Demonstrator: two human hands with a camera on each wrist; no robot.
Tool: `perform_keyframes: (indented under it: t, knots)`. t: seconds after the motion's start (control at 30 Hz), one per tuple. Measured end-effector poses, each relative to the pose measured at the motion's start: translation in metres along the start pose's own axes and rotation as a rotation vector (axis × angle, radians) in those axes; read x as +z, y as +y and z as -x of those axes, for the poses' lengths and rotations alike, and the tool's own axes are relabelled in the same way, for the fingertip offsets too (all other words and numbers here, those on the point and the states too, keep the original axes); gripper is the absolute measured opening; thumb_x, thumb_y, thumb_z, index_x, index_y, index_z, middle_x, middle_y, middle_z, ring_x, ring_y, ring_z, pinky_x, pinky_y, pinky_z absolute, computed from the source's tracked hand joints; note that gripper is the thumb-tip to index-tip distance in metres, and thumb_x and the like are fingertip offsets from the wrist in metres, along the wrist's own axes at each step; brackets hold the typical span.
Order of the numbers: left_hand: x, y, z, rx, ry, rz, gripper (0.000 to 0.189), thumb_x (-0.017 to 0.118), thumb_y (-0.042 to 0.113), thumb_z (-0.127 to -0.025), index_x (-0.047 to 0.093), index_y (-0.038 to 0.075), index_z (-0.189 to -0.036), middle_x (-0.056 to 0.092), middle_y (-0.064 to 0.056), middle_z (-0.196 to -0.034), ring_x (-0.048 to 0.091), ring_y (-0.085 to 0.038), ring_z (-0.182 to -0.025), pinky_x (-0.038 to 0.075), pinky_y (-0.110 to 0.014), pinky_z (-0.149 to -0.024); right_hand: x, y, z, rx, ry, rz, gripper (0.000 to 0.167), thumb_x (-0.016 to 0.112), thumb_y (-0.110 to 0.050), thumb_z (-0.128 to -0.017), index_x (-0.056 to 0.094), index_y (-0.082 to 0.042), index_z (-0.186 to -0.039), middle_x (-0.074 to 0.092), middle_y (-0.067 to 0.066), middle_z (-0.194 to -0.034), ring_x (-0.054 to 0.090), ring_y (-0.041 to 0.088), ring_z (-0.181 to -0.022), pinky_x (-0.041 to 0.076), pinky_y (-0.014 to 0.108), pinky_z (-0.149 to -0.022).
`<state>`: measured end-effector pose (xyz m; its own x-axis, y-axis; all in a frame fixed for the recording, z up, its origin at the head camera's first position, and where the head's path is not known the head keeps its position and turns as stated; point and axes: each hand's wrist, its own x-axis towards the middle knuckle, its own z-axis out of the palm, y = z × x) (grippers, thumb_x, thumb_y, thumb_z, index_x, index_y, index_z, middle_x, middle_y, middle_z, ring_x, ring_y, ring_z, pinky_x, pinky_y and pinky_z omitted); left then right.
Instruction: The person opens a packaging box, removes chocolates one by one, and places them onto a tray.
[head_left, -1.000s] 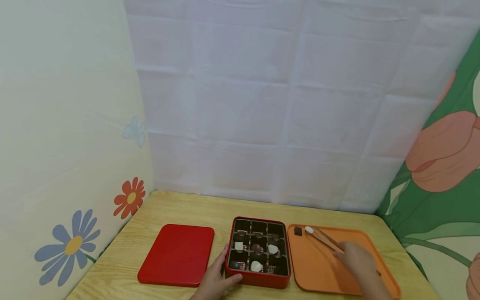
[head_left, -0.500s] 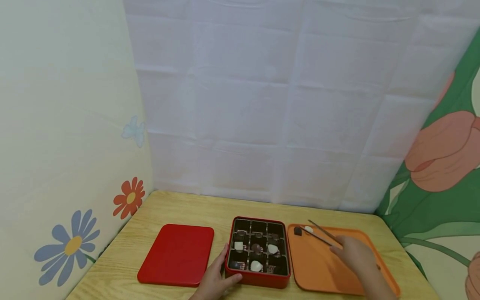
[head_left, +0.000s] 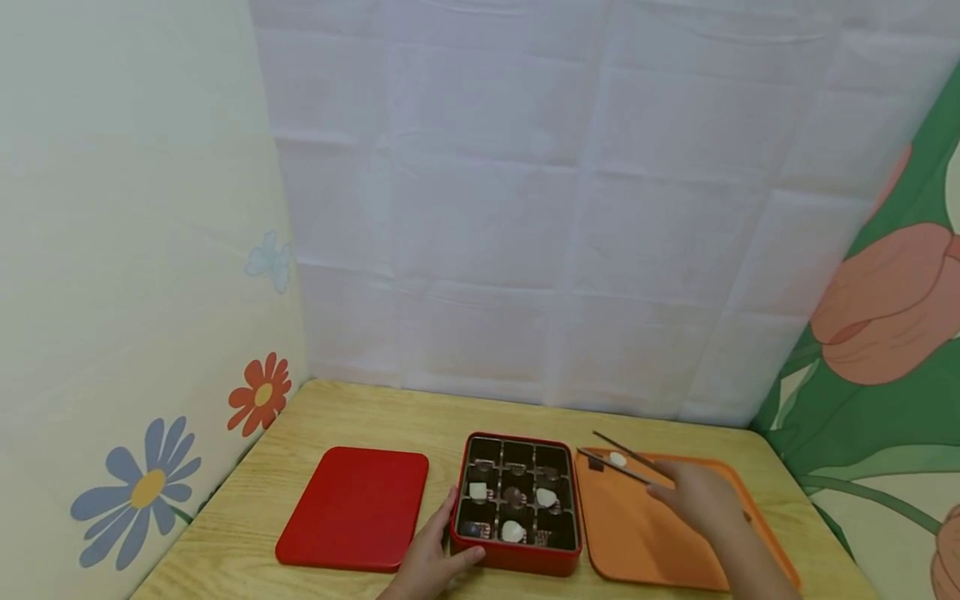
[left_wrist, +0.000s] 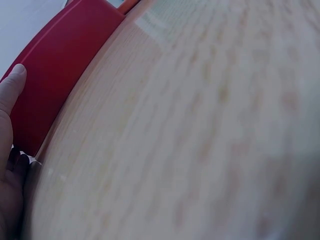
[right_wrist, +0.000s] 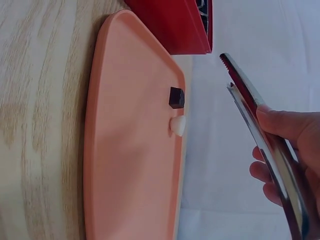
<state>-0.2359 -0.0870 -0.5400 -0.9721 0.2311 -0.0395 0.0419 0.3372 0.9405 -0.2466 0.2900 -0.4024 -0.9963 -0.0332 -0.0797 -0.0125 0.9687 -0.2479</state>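
Observation:
My left hand (head_left: 433, 557) grips the front left corner of a red box (head_left: 531, 560), its thumb on the front wall. The box's divided insert holds white and dark chocolates in several compartments, among them a white square one (head_left: 477, 492). In my right hand (head_left: 703, 498) are metal tongs (right_wrist: 285, 165), their serrated tips spread apart with nothing between them. Those tips hang over the far left of an orange tray (head_left: 637, 533), near a dark chocolate cube (head_left: 596, 465) and a white chocolate (head_left: 617, 459) beside it.
Left of the box a red lid (head_left: 354, 510) lies flat on the wooden table (head_left: 435, 408). The tray stands close against the box's right side. A white cloth (head_left: 480, 208) hangs behind the table, with flower-printed cloths at both sides.
The right hand has drawn the tongs off the white chocolate, spread them, and shifted them left toward the dark cube. My left hand and the box stay put.

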Motion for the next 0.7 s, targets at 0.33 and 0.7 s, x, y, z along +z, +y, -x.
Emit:
perform_keyframes:
  t: [0.33, 0.7]
  knots:
    - [-0.002, 0.003, 0.002, 0.028, -0.008, -0.004, 0.109, 0.079, 0.045, -0.078, 0.016, 0.006, -0.157, 0.022, -0.023, -0.161, 0.02, -0.049, -0.146, 0.024, -0.068, -0.112, -0.006, -0.011, 0.0, -0.084, -0.012, -0.041, 0.052, 0.072, -0.037, -0.086, 0.064, -0.008, -0.129, 0.065, 0.017, -0.128, 0.064, 0.038, -0.11, 0.054, 0.054, -0.084]
    - [-0.002, 0.004, 0.004, 0.011, -0.008, -0.001, 0.109, 0.08, 0.045, -0.077, 0.017, 0.007, -0.157, 0.024, -0.024, -0.16, 0.022, -0.05, -0.145, 0.026, -0.069, -0.111, -0.011, -0.03, -0.007, -0.198, 0.064, 0.136, 0.039, 0.076, -0.025, -0.082, 0.07, -0.011, -0.118, 0.072, 0.009, -0.116, 0.068, 0.032, -0.103, 0.056, 0.05, -0.082]
